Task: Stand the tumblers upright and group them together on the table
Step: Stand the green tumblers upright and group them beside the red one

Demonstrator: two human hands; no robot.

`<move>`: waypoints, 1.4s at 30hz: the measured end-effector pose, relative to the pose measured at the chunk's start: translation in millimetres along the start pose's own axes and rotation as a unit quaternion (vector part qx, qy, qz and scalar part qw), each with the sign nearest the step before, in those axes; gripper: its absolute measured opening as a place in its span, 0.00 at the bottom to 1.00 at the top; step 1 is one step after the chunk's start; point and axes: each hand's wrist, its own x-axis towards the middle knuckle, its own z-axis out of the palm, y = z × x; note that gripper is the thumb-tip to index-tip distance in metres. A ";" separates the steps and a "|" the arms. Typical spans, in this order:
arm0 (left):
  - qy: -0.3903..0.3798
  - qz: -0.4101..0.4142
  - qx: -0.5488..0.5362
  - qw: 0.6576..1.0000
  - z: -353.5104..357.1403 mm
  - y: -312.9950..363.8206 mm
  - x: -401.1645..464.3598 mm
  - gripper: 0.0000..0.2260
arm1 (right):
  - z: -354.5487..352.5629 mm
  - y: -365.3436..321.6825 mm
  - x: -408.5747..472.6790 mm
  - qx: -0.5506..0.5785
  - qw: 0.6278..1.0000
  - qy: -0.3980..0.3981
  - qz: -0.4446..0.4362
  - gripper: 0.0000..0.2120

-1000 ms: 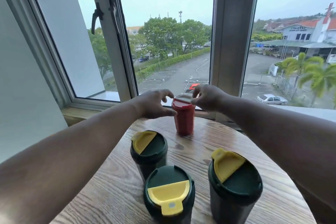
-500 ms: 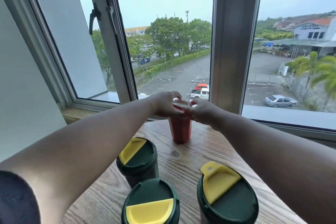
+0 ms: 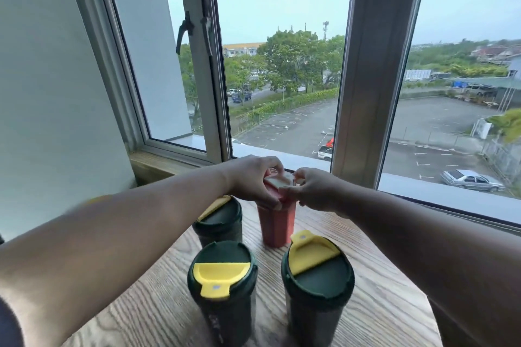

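My left fingers [image 3: 269,200] are curled over the near-left rim of the red tumbler's lid, and my right fingers [image 3: 287,194] pinch the lid from the other side, thumb and forefinger closed on its edge. So the left hand [image 3: 251,177] and the right hand [image 3: 315,191] both have hold of the red tumbler [image 3: 277,227] at its top, with nothing else in either.

The red tumbler stands upright toward the far edge of the table [image 3: 158,298], close to the window sill. Just beside it on the left is a green tumbler [image 3: 218,220] with a yellow flap; two more green ones, the near-left tumbler [image 3: 222,287] and the near-right tumbler [image 3: 318,290], stand upright nearer me, all four close together but apart.

I judge the red tumbler to be rigid plastic and light if empty, though I cannot tell whether it holds anything. The body looks smooth and tapers downward, so a grip there could slide. Holding by the lid risks popping it loose; I would rather wrap the body just under the lid's lip, where the flare gives a stop.
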 end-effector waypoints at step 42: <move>0.225 0.035 -0.219 0.949 42.6 -60.3 -97.6 0.11 | 11.1 -29.8 -39.6 -0.014 0.991 -0.082 0.105 0.36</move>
